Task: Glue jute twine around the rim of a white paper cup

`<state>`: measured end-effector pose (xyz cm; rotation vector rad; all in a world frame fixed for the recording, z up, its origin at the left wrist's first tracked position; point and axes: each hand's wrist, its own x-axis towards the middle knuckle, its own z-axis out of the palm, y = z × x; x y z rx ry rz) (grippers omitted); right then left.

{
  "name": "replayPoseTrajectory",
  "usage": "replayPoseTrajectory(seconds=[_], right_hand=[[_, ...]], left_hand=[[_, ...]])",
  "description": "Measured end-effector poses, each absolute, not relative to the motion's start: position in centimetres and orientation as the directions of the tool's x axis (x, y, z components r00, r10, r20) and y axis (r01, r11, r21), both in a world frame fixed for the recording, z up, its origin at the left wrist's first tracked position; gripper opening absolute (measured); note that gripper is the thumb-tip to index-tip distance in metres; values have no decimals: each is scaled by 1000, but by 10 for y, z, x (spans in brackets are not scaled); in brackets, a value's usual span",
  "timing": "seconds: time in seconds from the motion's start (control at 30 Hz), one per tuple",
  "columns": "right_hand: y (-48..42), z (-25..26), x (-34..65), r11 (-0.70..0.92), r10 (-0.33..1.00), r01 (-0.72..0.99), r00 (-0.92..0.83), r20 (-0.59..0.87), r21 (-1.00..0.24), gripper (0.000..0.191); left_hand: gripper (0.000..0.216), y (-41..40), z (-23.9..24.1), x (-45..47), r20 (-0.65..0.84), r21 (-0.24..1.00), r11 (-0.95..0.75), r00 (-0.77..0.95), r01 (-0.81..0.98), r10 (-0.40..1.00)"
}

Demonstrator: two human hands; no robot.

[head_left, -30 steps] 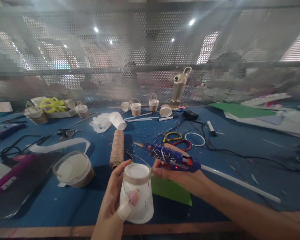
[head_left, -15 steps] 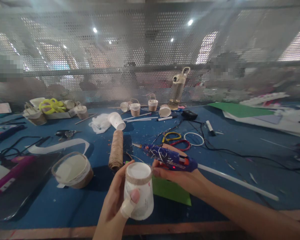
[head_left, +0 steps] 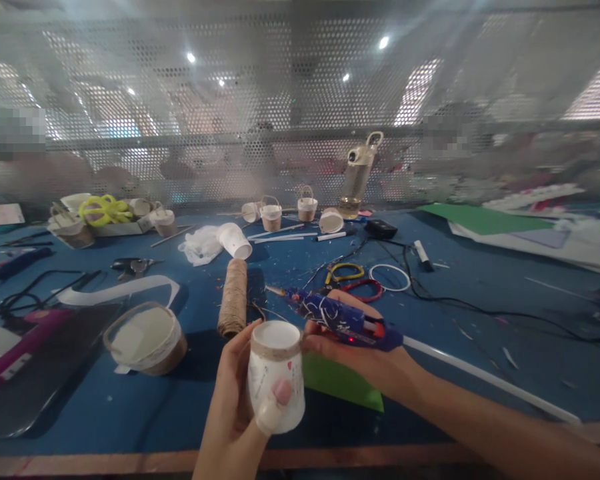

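My left hand [head_left: 245, 400] grips an upside-down white paper cup [head_left: 276, 380], its thumb with a pale wrap lying across the front. Twine [head_left: 276, 354] circles the cup just under its upturned base. In my right hand [head_left: 350, 353] is a blue glue gun [head_left: 337, 317], nozzle pointing left beyond the cup, a small red light lit and a long white glue stick [head_left: 490, 380] out of its back. Fingertips of my right hand touch or nearly touch the cup's right side. A roll of twine [head_left: 233, 298] stands just behind the cup. Green paper [head_left: 343, 381] lies below my right hand.
A twine-trimmed basket [head_left: 147, 340] sits at left, near a dark tablet-like sheet [head_left: 45, 387] and a purple glue gun [head_left: 27, 343]. Scissors [head_left: 363, 289], a black cable [head_left: 460, 303] and a bottle [head_left: 357, 177] are farther back. Small baskets [head_left: 271, 217] line the perforated screen [head_left: 290, 100].
The cup has turned in my left hand, so a red mark and print show on its front. The thumb has shifted right. The glue gun has moved very slightly.
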<state>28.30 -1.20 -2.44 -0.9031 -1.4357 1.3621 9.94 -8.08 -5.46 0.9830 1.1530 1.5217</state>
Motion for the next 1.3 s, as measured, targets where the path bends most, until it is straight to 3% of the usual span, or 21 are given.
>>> replayPoseTrajectory(seconds=[0.13, 0.37, 0.5, 0.67, 0.9, 1.3], right_hand=[[-12, -26, 283, 167, 936, -75, -301, 182, -983, 34], [-14, -28, 285, 142, 908, -123, -379, 179, -982, 30], [-19, -23, 285, 61, 919, -107, -383, 98, -992, 34], [-19, -22, 286, 85, 917, -53, -386, 99, -995, 31], [-13, -19, 294, 325, 871, -9, -385, 304, -946, 33], [-13, -33, 303, 447, 798, 91, -489, 351, -890, 32]], left_hand=[[67, -81, -55, 97, 47, 982, -89, -239, -167, 970], [61, -79, -43, 95, -46, 892, -92, -291, -443, 956], [54, -79, -38, 93, -51, 843, -109, -280, -527, 959], [56, -73, -43, 88, -38, 787, -110, -226, -607, 973], [57, -68, -51, 80, 5, 807, -108, -176, -580, 984], [45, -76, -40, 89, 18, 779, -154, -224, -608, 974]])
